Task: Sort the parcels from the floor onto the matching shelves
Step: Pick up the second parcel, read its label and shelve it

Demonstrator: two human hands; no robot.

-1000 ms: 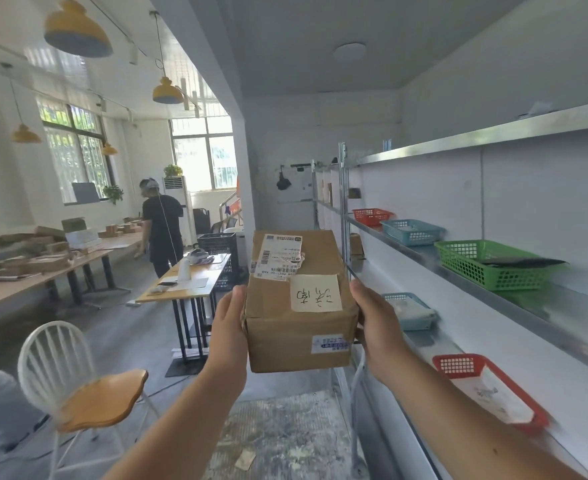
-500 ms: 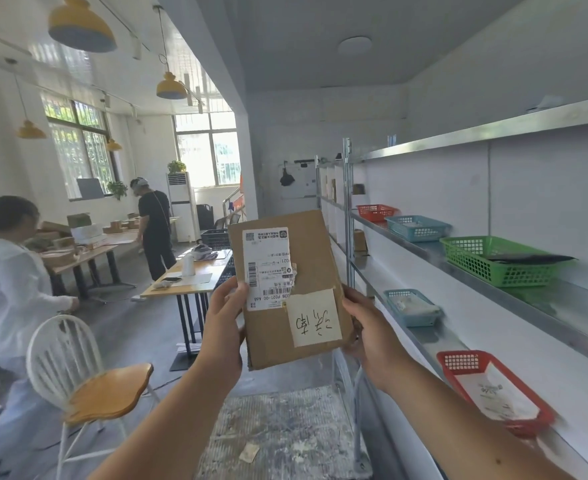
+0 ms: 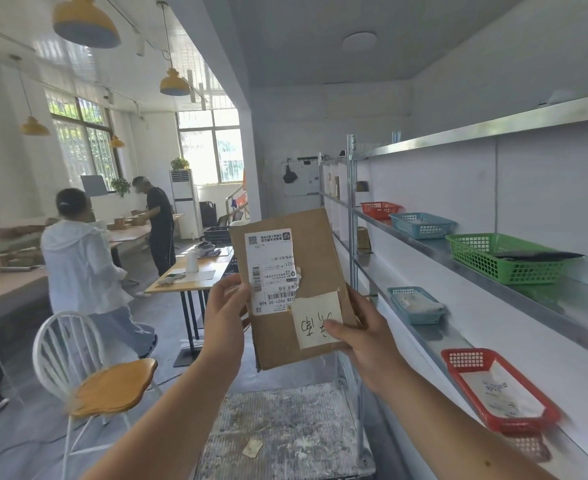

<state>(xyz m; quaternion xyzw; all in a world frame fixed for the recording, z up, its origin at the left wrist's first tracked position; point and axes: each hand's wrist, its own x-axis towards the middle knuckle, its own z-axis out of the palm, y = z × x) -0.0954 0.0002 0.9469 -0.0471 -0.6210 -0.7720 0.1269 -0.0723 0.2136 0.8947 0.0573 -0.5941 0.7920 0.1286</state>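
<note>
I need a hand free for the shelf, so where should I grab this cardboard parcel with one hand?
Probably the parcel's lower right edge, from the right, where the right hand already pinches it: it's flat, thin and upright. The left hand could then let go.

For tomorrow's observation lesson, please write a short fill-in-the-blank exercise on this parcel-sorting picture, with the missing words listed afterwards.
1. The cardboard parcel is held by ____ hands.
2. The basket nearest on the upper shelf is ____ in colour.
3. The handwritten note lies under the thumb of the ____ hand.
4. The chair has a ____ seat.

Missing words: two; green; right; wooden
</note>
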